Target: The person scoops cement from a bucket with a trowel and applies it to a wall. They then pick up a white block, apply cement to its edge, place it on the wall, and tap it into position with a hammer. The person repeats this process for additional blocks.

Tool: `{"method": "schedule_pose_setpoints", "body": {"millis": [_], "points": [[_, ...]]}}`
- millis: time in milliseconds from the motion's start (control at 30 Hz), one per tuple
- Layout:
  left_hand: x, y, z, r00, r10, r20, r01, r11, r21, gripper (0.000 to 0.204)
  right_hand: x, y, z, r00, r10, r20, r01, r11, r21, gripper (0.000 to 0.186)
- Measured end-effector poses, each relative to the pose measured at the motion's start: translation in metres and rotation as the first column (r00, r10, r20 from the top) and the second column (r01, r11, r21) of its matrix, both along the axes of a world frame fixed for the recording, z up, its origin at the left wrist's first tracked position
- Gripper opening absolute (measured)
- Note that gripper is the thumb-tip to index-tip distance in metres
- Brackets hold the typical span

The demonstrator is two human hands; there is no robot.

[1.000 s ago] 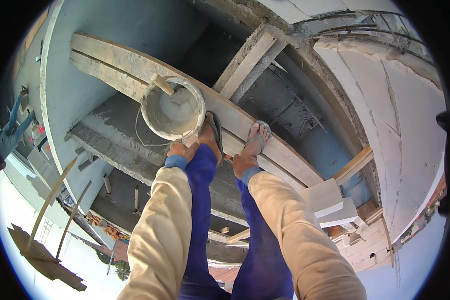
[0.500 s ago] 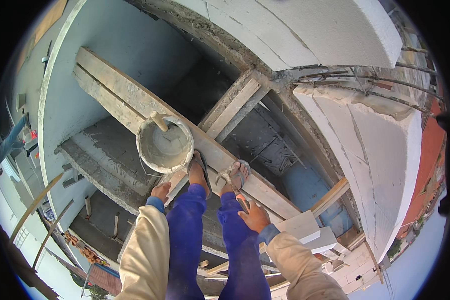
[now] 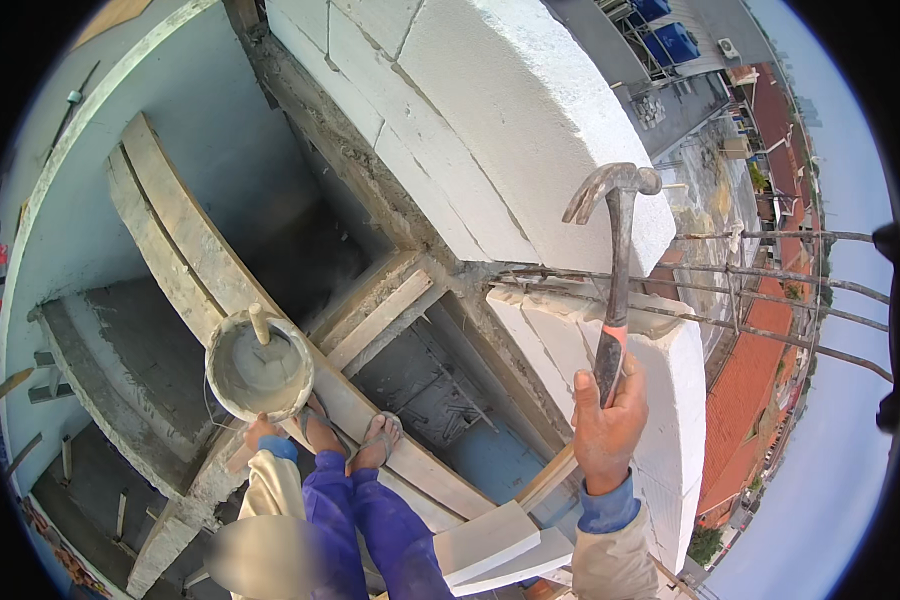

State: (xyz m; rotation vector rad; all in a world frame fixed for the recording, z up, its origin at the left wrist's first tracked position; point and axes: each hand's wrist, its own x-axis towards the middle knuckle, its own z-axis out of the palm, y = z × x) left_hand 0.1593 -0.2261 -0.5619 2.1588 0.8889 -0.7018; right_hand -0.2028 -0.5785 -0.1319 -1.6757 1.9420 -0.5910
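Observation:
My right hand (image 3: 610,420) is raised at the right, closed round the handle of a claw hammer (image 3: 620,230) with a dark metal head and reddish band. My left hand (image 3: 263,428) is low at the lower rim of a mortar-caked bucket (image 3: 232,365), its fingers curled; what they grip, if anything, I cannot make out. A wooden handle stands up out of the grey mix inside the bucket. The bucket rests on two long planks (image 3: 170,200), where my sandalled feet (image 3: 375,440) also stand, over dark openings below.
White block wall sections (image 3: 500,120) rise at the back and right, with bare rebar (image 3: 820,285) sticking out between them. A short crossbeam (image 3: 380,315) meets the planks. Loose white blocks (image 3: 475,545) lie at the bottom. Red rooftops show far below at the right, a pale wall at the left.
My right hand has risen up and to the right, bringing the hammer into clear view. The view has turned toward the right, so the bucket and planks sit further left. My left hand stays beside the bucket.

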Motion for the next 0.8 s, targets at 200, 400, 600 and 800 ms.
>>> {"method": "schedule_pose_setpoints", "body": {"millis": [200,400,600,800], "points": [[-0.003,0.005,-0.001,0.964,0.083,-0.252,-0.153,0.950,-0.273,0.023,0.040,-0.134,0.035,0.922,0.264,-0.285,-0.329,0.920,-0.212,0.041],[-0.010,-0.012,0.026,0.860,0.181,-0.478,-0.444,0.726,-0.525,0.038,0.027,-0.190,0.041,0.742,0.394,-0.543,-0.525,0.844,-0.104,0.041],[-0.002,-0.039,0.064,0.813,0.314,-0.490,-0.572,0.585,-0.574,0.049,0.019,-0.192,0.023,0.642,0.318,-0.697,-0.554,0.822,-0.136,0.047],[0.022,-0.036,0.136,0.921,0.186,-0.343,-0.358,0.752,-0.554,0.051,-0.032,-0.076,0.071,0.685,0.433,-0.586,-0.586,0.806,-0.090,0.044]]}}
